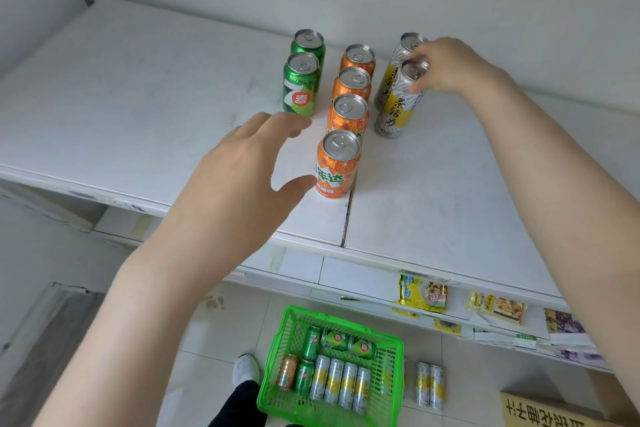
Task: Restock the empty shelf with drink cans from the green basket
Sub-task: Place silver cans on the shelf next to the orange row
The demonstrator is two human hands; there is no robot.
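**Shelf restock, mid-way: three rows up top, plenty still in the basket**

The white shelf (138,97) has three rows of upright cans going front to back. On the left are two green cans, front (300,87) and back (308,45), standing close together; in the middle are four orange cans in a tight line, with the front orange can (337,166) nearest the shelf edge; on the right are two tall silver-and-yellow cans, one behind the other.

The right hand (450,66) is reaching in from the right; its fingers are curled over the top rim of the front silver can (398,104), gripping it near the lid. That can leans a little while its base sits on the shelf. The back silver can (407,43) is just behind it and partly hidden by the hand.

The left hand (239,177) hovers over the shelf just left of the front orange can; its fingers are spread and relaxed and hold nothing. The thumb tip is right beside that can, but I can't tell if it actually touches.

Down on the tiled floor is the green basket (277,350); there's a mix of cans lying in it, four silver ones side by side, several green ones and one orange. Two more silver cans (429,386) lie on the floor just right of the basket; a white shoe (246,369) is just left of it. There are snack packets (422,293) on the lower shelf, and a cardboard box (554,409) in the bottom right corner.
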